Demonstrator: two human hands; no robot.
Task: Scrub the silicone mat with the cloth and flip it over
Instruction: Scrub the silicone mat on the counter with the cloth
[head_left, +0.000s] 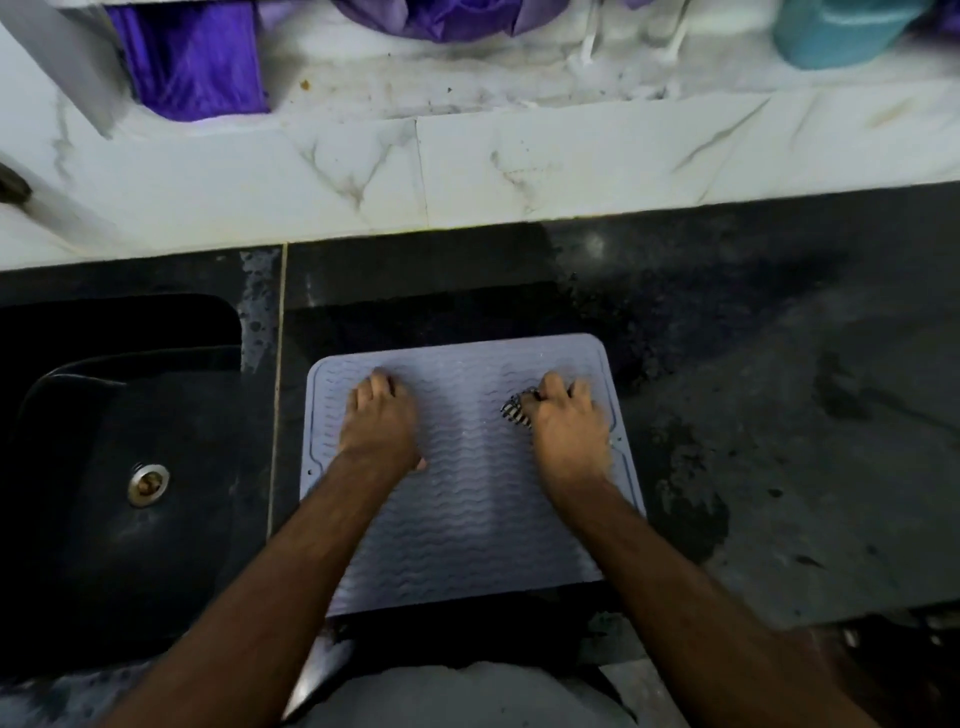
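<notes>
Right hand (566, 431) clutches striped cloth (514, 411) on lavender mat (467, 519); left hand (382, 426) presses flat.

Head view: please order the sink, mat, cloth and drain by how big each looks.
1. Sink, partly cut off at the frame edge
2. Mat, close to the sink in size
3. Cloth, mostly hidden under the right hand
4. Drain

No text, label, brand, number or sign can be read.
</notes>
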